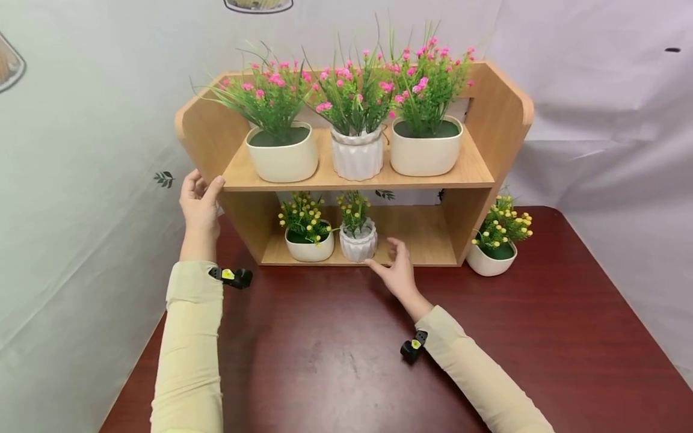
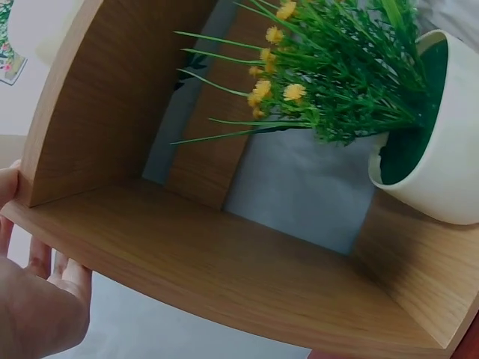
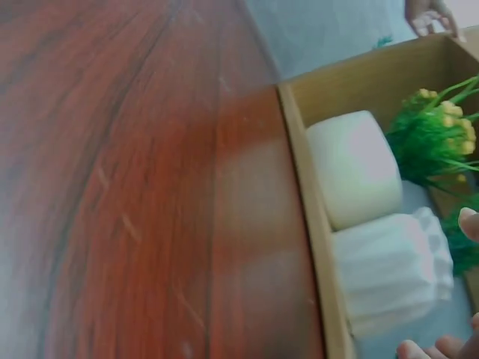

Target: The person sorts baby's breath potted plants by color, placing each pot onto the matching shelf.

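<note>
My left hand (image 1: 200,207) holds the left side panel of a two-tier wooden shelf (image 1: 357,185), thumb at the front edge and fingers on the outer side. In the left wrist view the same hand (image 2: 45,299) shows at the panel's edge. My right hand (image 1: 397,270) is just right of a white fluted flowerpot (image 1: 358,245) with yellow flowers on the lower tier. Its thumb and fingers are spread apart, with nothing between them. Left of that pot stands a smooth cream pot (image 1: 310,249), also planted with yellow flowers.
On the upper tier stand a left cream pot (image 1: 284,157), a white fluted pot (image 1: 357,157) and a right cream pot (image 1: 426,150), all with pink flowers. Another yellow-flowered pot (image 1: 491,261) is on the dark red table (image 1: 325,349), outside the shelf's right side.
</note>
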`<state>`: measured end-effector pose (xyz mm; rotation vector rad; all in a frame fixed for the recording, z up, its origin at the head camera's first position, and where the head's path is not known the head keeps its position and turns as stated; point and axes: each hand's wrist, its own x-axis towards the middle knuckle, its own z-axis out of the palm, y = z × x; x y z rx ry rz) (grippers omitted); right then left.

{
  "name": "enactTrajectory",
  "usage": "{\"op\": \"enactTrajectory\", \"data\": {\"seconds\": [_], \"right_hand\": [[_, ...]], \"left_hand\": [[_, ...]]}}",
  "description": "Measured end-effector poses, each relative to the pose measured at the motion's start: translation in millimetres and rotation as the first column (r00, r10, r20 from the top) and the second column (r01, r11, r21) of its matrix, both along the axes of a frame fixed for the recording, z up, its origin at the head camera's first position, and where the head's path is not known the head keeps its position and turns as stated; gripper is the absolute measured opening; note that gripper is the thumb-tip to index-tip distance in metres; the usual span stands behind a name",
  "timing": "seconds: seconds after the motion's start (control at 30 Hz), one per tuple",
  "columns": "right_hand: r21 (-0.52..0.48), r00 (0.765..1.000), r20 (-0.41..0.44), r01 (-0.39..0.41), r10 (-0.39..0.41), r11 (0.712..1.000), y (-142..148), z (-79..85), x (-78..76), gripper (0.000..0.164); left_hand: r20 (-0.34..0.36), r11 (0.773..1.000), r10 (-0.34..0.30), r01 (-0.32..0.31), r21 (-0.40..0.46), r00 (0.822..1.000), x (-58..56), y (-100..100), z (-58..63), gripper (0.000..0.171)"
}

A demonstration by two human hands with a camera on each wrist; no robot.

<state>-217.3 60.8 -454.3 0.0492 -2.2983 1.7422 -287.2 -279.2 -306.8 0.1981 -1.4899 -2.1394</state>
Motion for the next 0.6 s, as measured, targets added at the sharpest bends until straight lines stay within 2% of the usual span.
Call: {"op": "enactTrajectory", "data": {"seconds": [0.13,0.33,0.47,0.6], "right_hand": [[-0.023,0.999,-0.023,0.025,-0.026,0.999,17.1,9.8,7.7,0.066],[-0.061,0.996,-0.05,0.066,-0.069,0.996,40.1,22.6,19.2,0.062],[0.013,0.984,-0.132,0.122,-0.12,0.992,54.6,29.0,29.9,0.062],[0.077,0.96,-0.201,0.213,-0.194,0.974,74.2,32.4,39.0,0.062]], "left_hand": [[-0.003,1.0,-0.015,0.015,-0.006,1.0,-0.7,-0.5,2.5,0.031],[-0.023,1.0,-0.011,0.011,0.001,1.0,-1.2,-2.3,-0.2,0.03],[-0.016,1.0,-0.009,0.009,-0.001,1.0,0.6,-1.5,-0.3,0.029],[-0.032,1.0,-0.017,0.017,0.015,0.999,1.3,1.5,1.2,0.029]]}}
